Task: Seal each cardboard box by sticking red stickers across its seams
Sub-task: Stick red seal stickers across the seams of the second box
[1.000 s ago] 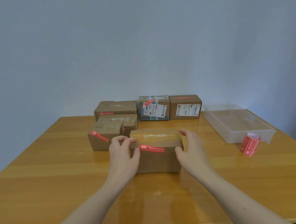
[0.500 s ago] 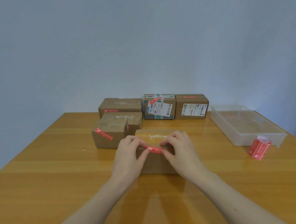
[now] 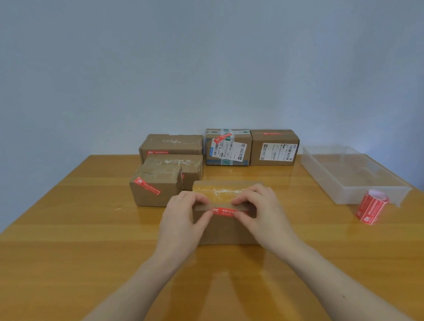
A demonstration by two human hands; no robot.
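The cardboard box (image 3: 225, 228) being sealed sits at the centre of the frame on the wooden worktop (image 3: 61, 246), its top covered with yellowish tape. A red sticker (image 3: 224, 211) lies along its near top edge, running left to right. The left hand (image 3: 182, 222) is curled over the box's left end, thumb pressed on the sticker's left tip and fingers bent onto the top. The right hand (image 3: 262, 214) mirrors it at the right end, thumb and fingers curled around the edge and pinching down the sticker's right part. Both forearms reach in from the lower corners of the frame.

Just behind and to the left, a smaller box (image 3: 156, 189) carries a diagonal red sticker on its front, touching a taped box (image 3: 178, 166) behind it. Along the wall at upper centre stand three more: a plain brown box (image 3: 171, 144), a box with a white shipping label (image 3: 227, 146), and a box with a barcode label (image 3: 275, 147). At right lies a clear plastic tray (image 3: 352, 173), and just in front of its near corner rests a roll of red stickers (image 3: 371, 207) on its side.
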